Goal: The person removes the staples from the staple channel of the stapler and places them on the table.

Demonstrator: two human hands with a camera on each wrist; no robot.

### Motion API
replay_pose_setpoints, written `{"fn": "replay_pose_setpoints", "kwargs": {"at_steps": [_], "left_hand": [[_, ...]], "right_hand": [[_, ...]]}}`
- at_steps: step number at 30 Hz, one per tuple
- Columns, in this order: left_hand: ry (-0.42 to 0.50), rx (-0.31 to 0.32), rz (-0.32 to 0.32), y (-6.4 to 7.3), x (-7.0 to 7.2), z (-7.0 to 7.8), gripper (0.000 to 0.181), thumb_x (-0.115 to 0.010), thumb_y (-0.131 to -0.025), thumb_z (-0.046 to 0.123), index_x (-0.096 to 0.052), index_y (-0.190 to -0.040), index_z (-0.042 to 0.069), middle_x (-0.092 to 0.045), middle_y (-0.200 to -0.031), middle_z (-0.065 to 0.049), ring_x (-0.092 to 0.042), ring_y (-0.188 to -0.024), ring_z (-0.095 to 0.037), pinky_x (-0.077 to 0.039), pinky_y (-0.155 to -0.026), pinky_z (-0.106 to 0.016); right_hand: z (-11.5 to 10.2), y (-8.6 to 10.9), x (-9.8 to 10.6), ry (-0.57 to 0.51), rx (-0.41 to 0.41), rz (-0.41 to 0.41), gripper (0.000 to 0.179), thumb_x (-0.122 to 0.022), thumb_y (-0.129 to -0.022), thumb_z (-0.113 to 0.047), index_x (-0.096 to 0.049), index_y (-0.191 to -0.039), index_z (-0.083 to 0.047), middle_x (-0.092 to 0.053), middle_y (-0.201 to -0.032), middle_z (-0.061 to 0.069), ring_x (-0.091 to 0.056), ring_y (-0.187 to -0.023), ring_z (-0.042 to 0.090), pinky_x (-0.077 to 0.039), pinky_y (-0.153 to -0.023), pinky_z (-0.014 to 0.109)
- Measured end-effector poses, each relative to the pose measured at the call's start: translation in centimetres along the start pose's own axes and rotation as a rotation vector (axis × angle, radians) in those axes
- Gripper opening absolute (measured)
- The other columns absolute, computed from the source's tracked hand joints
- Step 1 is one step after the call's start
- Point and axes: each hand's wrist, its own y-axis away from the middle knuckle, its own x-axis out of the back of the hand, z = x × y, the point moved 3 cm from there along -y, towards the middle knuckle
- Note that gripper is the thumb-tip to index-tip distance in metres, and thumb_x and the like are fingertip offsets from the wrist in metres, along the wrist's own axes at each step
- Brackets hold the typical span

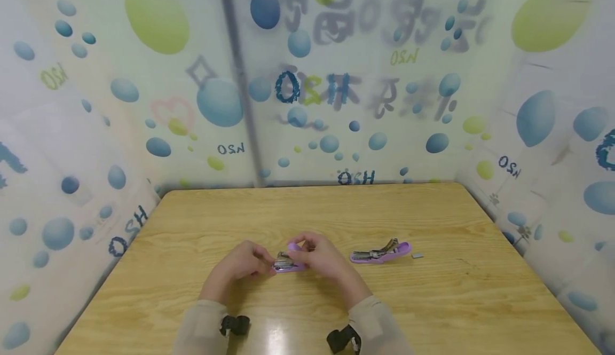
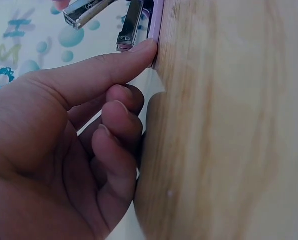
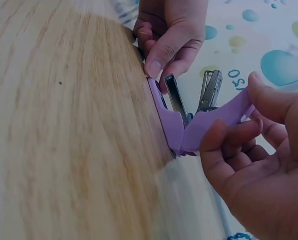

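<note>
A purple stapler (image 3: 171, 125) stands on the table between both hands, its parts spread apart. With thumb and forefinger, my left hand (image 1: 246, 261) pinches the front end of its base. My right hand (image 1: 321, 256) grips the raised purple top cover (image 3: 213, 122) at its far end. Between cover and base, the metal staple channel (image 3: 176, 97) and a second metal piece (image 3: 211, 90) jut out separately in the right wrist view. In the left wrist view, the thumb (image 2: 119, 65) lies against the base's tip, and the other fingers are curled.
Right of the hands, another purple stapler (image 1: 379, 254) lies opened out on the wooden table (image 1: 307, 211). A small grey strip (image 1: 417, 255), like a row of staples, is beside its purple end. Patterned curtains (image 1: 298, 125) enclose the table at the back and both sides.
</note>
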Motion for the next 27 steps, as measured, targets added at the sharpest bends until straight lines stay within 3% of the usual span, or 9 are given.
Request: {"fn": "replay_pose_setpoints", "kwargs": {"at_steps": [6,12,21,27], "left_hand": [[-0.007,0.005,0.013,0.0,0.0,-0.1,0.021,-0.079,-0.068,0.02,-0.071,-0.084,0.01,-0.067,-0.072,-0.001,-0.05,-0.051,-0.01,-0.044,-0.049,-0.026],[-0.008,0.006,0.024,0.2,0.1,-0.1,0.021,-0.079,-0.068,0.018,-0.071,-0.085,0.008,-0.068,-0.074,-0.002,-0.05,-0.052,-0.01,-0.044,-0.049,-0.027],[-0.009,0.008,0.017,0.2,-0.1,-0.2,0.019,-0.078,-0.068,0.018,-0.071,-0.084,0.01,-0.068,-0.074,-0.001,-0.051,-0.053,-0.01,-0.045,-0.05,-0.027],[0.007,-0.001,0.016,0.2,-0.1,0.0,0.019,-0.078,-0.069,0.017,-0.071,-0.084,0.008,-0.068,-0.074,-0.003,-0.05,-0.053,-0.01,-0.045,-0.05,-0.027]], "right_hand": [[0.0,0.7,0.7,-0.007,0.018,0.02,0.025,-0.063,-0.086,-0.033,-0.06,-0.107,-0.019,-0.057,-0.079,0.007,-0.058,-0.072,0.028,-0.045,-0.058,0.031],[-0.3,1.3,1.1,0.004,-0.003,0.014,0.018,-0.061,-0.087,-0.029,-0.059,-0.105,-0.025,-0.06,-0.086,0.01,-0.062,-0.078,0.03,-0.05,-0.066,0.04],[0.3,1.4,1.4,0.052,-0.021,0.029,0.023,-0.06,-0.088,-0.025,-0.058,-0.11,-0.021,-0.06,-0.089,0.006,-0.062,-0.079,0.025,-0.05,-0.068,0.036],[0.6,1.7,2.0,0.089,-0.022,0.033,0.019,-0.055,-0.091,-0.025,-0.055,-0.11,-0.027,-0.057,-0.091,0.007,-0.063,-0.08,0.025,-0.051,-0.068,0.035]]}}
